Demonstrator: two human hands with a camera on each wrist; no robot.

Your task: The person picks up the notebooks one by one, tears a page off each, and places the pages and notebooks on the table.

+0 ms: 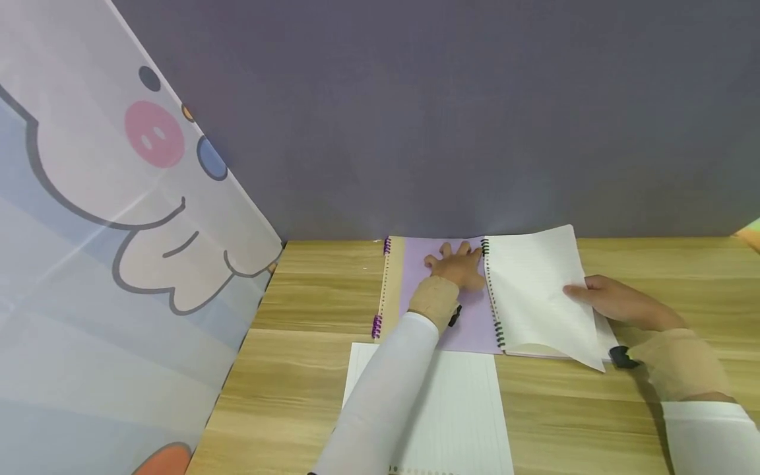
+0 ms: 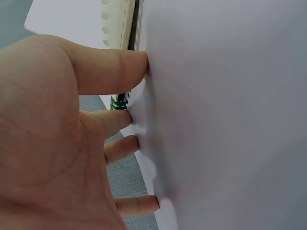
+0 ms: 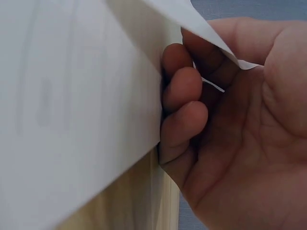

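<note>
We see the right hand point(image 1: 626, 302) pinching the white, faintly lined paper sheet point(image 1: 528, 284) near its free right edge, thumb above and fingers curled beneath. Here we judge the chief hazard: a hard or slanting pull could crease the thin sheet or tear it at its holes, while a slack pinch could let it slip away. The sheet's lower corner juts past the white pages point(image 1: 607, 340) beneath, where we suspect it might catch and fold.

The left hand point(image 1: 458, 269) is spread wide, fingers apart, their tips on the flat, lilac, paper-like panel point(image 1: 469, 333); it grips nothing. Were its pressure too light, we would expect the bound pages to slide with any pull.

Between the hands runs the dark green, coiled spiral binding point(image 1: 492, 290), from which the sheet spreads rightward. At the panel's far left we find a purple, coiled spiral binding point(image 1: 377, 326); whether one notebook or two lie here, we cannot tell. Nearer us, a loose, white, lined sheet with a perforated edge point(image 1: 460, 415) lies on the yellowish, wood-grained tabletop point(image 1: 297, 389) below the left forearm, whose white sleeve point(image 1: 380, 396) could drag it askew.
</note>
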